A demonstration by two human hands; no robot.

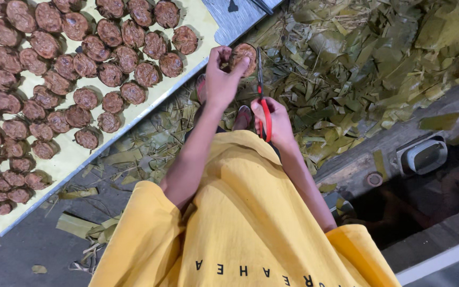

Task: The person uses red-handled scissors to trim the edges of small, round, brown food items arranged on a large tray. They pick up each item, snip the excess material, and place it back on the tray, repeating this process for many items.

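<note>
My left hand [222,77] holds a round brown cake [243,55] wrapped at its rim, fingers curled around it. My right hand [275,120] grips red-handled scissors [262,98], whose blades point up along the right side of the cake. Both hands are out in front of my yellow shirt, above a heap of cut green leaves [367,58].
A long tray [150,101] lined with yellow paper holds several rows of the same brown cakes [86,98] at the left. Leaf scraps litter the dark floor [22,255]. A grey ledge with a metal fitting [425,155] runs at the right. Feet in sandals [243,114] show below the hands.
</note>
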